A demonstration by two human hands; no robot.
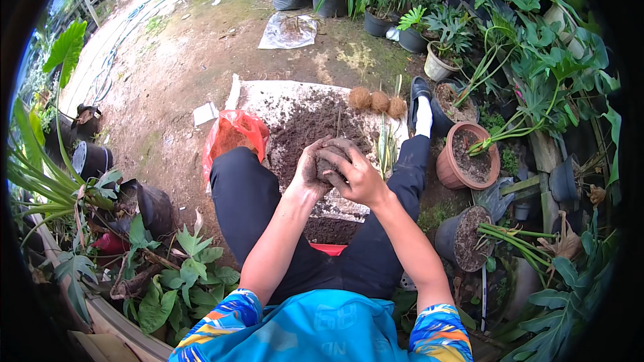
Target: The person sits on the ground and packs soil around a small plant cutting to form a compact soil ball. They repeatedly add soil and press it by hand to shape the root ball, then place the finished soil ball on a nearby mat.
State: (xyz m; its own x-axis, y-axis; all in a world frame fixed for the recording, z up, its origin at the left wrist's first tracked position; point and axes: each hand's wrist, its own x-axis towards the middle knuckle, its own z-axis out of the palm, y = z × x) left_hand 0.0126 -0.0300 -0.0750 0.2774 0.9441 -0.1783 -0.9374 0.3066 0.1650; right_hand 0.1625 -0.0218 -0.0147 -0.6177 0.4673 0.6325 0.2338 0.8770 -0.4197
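Cupped together over the soil, my left hand (308, 173) and my right hand (358, 173) hold a ball of dark soil (323, 167) between them. Dirt coats the fingers of both. A thin upright leaf shows just beyond the fingertips; whether it comes out of the ball I cannot tell. Below the hands, loose dark soil (297, 133) is heaped on a white sheet (261, 89). Three round balls wrapped in brown fibre (379, 102) sit in a row at the sheet's far right corner. Long variegated leaves (386, 148) lie by my right leg.
A red plastic bag (259, 133) with brown fibre (229, 138) stands by my left knee. To the right are a terracotta-coloured pot (445, 166) and a dark pot (450, 239). A clear plastic sheet (288, 31) lies ahead, before several potted plants. A hose (108, 63) runs along the left.
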